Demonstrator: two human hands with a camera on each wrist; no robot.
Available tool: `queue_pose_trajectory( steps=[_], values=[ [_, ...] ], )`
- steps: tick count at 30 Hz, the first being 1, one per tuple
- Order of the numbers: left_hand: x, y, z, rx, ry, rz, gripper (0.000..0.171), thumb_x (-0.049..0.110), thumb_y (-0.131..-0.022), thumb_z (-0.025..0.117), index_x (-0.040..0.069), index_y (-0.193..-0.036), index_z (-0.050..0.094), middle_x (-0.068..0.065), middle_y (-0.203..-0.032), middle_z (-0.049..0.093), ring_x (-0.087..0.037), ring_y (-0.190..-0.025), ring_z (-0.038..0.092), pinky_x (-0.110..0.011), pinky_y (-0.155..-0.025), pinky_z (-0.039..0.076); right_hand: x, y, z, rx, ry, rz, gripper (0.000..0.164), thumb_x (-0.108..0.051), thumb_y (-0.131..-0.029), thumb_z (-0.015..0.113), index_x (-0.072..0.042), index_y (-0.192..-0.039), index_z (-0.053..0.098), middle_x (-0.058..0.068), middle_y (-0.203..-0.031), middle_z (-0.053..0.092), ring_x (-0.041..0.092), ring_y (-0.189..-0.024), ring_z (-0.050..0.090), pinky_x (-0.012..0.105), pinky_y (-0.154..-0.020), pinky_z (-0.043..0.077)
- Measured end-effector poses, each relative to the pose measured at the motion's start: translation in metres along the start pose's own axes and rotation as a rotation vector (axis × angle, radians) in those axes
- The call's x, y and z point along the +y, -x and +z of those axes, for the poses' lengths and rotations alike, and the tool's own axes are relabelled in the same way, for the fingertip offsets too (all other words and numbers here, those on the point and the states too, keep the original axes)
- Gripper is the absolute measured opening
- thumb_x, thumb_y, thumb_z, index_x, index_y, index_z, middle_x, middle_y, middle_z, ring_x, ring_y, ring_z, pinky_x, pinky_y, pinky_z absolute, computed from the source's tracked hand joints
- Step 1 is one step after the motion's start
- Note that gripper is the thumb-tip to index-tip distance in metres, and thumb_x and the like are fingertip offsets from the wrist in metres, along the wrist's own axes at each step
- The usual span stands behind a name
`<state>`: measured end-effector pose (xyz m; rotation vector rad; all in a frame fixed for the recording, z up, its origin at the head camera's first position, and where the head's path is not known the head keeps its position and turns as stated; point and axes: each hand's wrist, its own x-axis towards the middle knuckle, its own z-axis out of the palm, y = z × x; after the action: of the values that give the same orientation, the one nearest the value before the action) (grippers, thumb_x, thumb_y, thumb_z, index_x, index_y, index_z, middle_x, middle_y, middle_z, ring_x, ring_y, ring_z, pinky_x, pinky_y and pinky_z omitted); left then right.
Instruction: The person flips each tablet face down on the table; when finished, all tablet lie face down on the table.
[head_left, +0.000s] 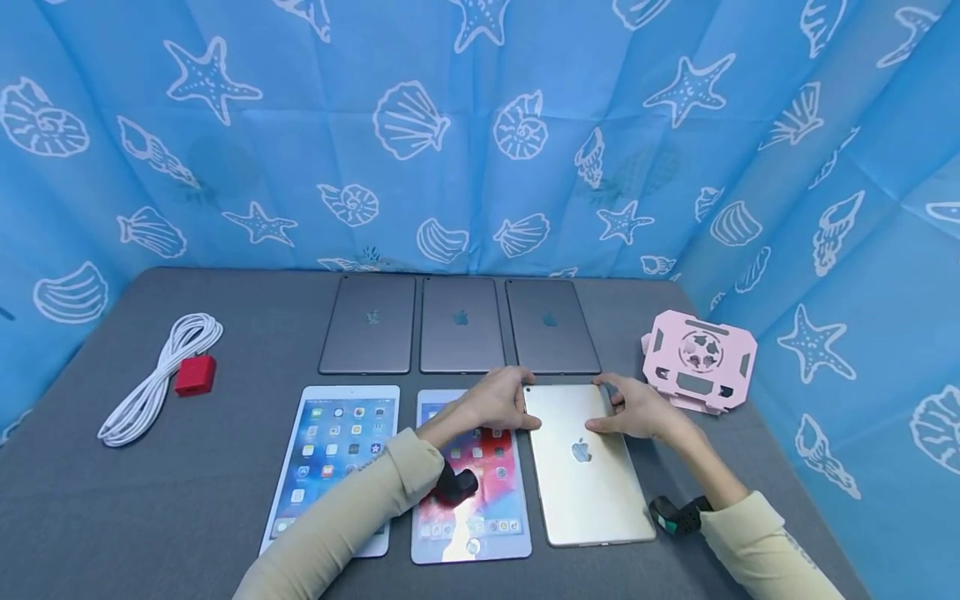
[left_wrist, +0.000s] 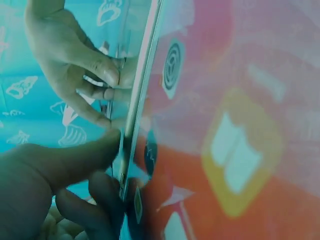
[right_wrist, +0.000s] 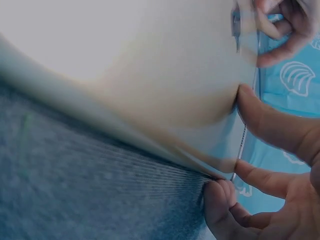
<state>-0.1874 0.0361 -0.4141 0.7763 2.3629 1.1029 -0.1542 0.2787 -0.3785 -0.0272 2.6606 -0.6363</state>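
A gold tablet (head_left: 588,500) lies back side up on the dark cloth, its apple logo showing. My left hand (head_left: 497,402) holds its far left corner, thumb near the left edge. At the far right corner my right hand (head_left: 637,408) has its thumb on the back and its other fingers at the far edge. The right wrist view shows the right fingers (right_wrist: 262,175) curled about that corner. Under my left forearm is a tablet with a lit red and blue screen (head_left: 498,500). Left of it lies a lit white-framed tablet (head_left: 341,433), partly covered by the sleeve.
Three dark grey tablets, left (head_left: 367,333), middle (head_left: 461,333) and right (head_left: 553,333), lie back up along the far side. A pink ventilated case (head_left: 701,358) sits at right. A coiled white cable (head_left: 161,375) and a red block (head_left: 195,375) are at left. A blue curtain (head_left: 480,150) hangs behind.
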Motion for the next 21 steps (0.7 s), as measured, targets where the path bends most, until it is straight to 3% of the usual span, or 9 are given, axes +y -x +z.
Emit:
queue_pose_trajectory(
  steps=[5, 12, 17, 21],
  values=[
    [-0.002, 0.000, -0.003, 0.016, -0.047, 0.074, 0.064, 0.017, -0.087, 0.081, -0.002, -0.142, 0.054, 0.003, -0.064, 0.063, -0.002, -0.046, 0.051, -0.018, -0.069, 0.050, -0.001, 0.000, 0.000, 0.015, 0.043, -0.027, 0.077, -0.024, -0.084, 0.085, 0.005, -0.145, 0.047, 0.031, -0.116, 0.062, 0.029, -0.088, 0.058, 0.041, -0.074, 0.050],
    [-0.004, 0.011, -0.014, -0.007, -0.068, 0.078, 0.067, 0.021, -0.089, 0.081, 0.002, -0.146, 0.051, 0.001, -0.081, 0.064, -0.003, -0.048, 0.047, -0.029, -0.089, 0.052, -0.004, 0.002, 0.001, 0.038, 0.075, -0.085, 0.075, -0.024, -0.084, 0.084, 0.006, -0.143, 0.050, 0.033, -0.118, 0.060, 0.031, -0.090, 0.057, 0.044, -0.074, 0.050],
    [-0.008, 0.021, -0.025, 0.000, -0.100, 0.085, 0.070, 0.024, -0.089, 0.081, 0.004, -0.148, 0.049, -0.001, -0.084, 0.062, -0.005, -0.050, 0.041, -0.033, -0.090, 0.049, -0.014, 0.005, 0.001, 0.061, 0.076, -0.147, 0.075, -0.031, -0.085, 0.084, 0.003, -0.143, 0.052, 0.030, -0.121, 0.059, 0.036, -0.100, 0.056, 0.050, -0.079, 0.052],
    [-0.013, 0.030, -0.033, 0.005, -0.095, 0.076, 0.072, 0.025, -0.089, 0.081, 0.004, -0.149, 0.048, -0.005, -0.086, 0.063, -0.007, -0.051, 0.039, -0.028, -0.080, 0.047, -0.028, 0.005, 0.004, 0.048, 0.038, -0.193, 0.070, -0.031, -0.088, 0.081, 0.001, -0.144, 0.053, 0.030, -0.124, 0.059, 0.040, -0.108, 0.059, 0.054, -0.083, 0.054]
  ],
)
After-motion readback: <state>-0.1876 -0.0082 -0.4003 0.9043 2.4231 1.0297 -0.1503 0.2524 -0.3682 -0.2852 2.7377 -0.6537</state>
